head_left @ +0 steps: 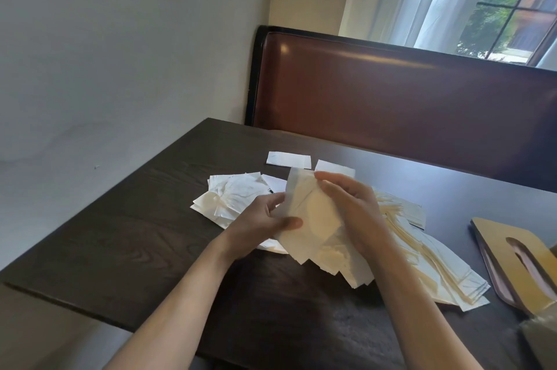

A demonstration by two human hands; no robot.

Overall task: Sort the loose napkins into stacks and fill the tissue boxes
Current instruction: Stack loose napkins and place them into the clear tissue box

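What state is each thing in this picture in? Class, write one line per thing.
Left hand: grips the held napkins.
Right hand: grips the held napkins.
Held napkins: lifted off the table.
Loose napkins: spread, unsorted.
Fanned pile: slumped sideways.
Two single napkins: lying flat, apart.
Tissue box lid: off, tilted.

On the counter [135, 234] before you, a napkin heap [422, 255] spreads from centre to right. A smaller pile [232, 198] lies to its left, two single napkins [288, 158] lie beyond, and a tissue box lid [512, 261] sits at the far right edge.
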